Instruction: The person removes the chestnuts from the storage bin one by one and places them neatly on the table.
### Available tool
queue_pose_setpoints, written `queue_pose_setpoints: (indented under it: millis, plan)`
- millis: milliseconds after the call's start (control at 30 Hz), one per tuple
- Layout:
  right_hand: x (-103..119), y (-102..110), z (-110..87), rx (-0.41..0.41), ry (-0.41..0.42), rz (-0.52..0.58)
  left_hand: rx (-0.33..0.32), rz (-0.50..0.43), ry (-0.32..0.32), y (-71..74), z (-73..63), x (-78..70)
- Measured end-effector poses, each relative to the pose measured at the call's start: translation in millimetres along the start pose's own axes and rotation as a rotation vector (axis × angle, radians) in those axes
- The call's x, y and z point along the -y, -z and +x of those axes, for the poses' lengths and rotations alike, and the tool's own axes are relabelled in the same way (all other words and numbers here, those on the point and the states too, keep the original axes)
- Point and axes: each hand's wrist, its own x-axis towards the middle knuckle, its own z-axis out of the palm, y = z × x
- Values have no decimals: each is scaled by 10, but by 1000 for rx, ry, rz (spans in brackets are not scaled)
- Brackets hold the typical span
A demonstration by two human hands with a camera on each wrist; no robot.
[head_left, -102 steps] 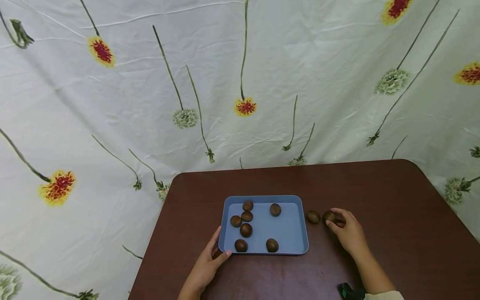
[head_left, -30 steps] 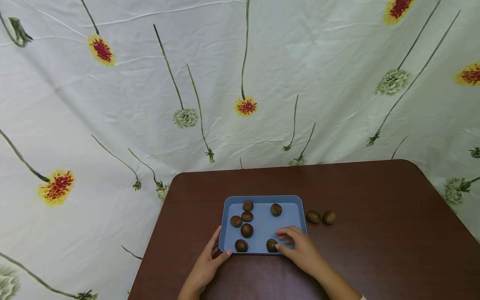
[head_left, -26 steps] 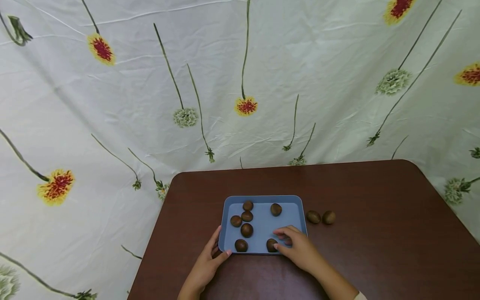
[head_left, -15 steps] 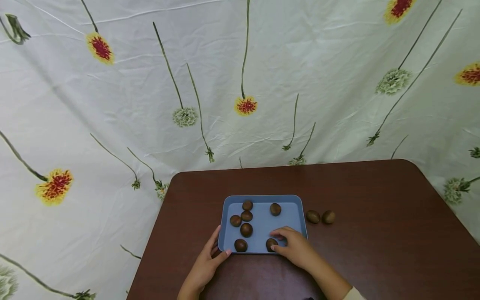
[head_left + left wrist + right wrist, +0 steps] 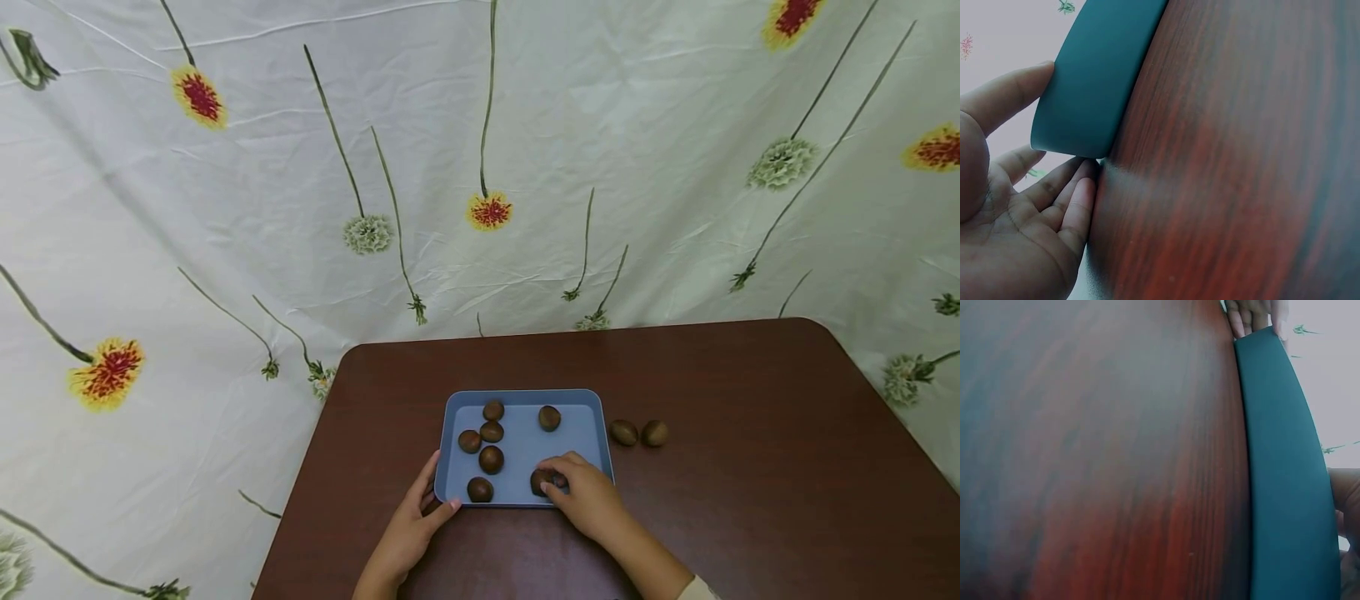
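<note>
A shallow blue tray lies on the table with several brown, roundish fruits in it; their kind is not clear. My left hand holds its near left corner, thumb on the near rim and fingers along the left side. In the left wrist view, that hand touches the tray's outer wall. Over the tray's near right part, my right hand pinches a dark brown fruit between thumb and fingers. The right wrist view shows mostly the tray's wall, with part of my right hand behind it.
Two olive-brown fruits, a left one and a right one, lie on the dark wooden table just right of the tray. A white floral cloth hangs behind the table.
My right hand has come left from the fruits beside the tray to the tray's near right part. It has closed on a fruit there, which has shifted slightly away from me. The left hand has stayed.
</note>
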Motion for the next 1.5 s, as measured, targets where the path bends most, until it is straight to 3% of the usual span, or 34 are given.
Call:
queue_pose_setpoints:
  millis: [333,800,1100,1333,1500]
  plan:
    - [-16,-21,14,-35,18,-25,-1,15,10,12,-2,-6]
    - [-19,-9,30,12,-15,7,-17,3,13,-3,0,0]
    - [3,-10,11,-38,-34,15,-19,4,13,0,3,0]
    - [-17,6,-19,-76,-48,112,-9,7,15,-1,6,-9]
    - [-41,59,-34,-109,-87,244,-6,0,13,-2,16,-5]
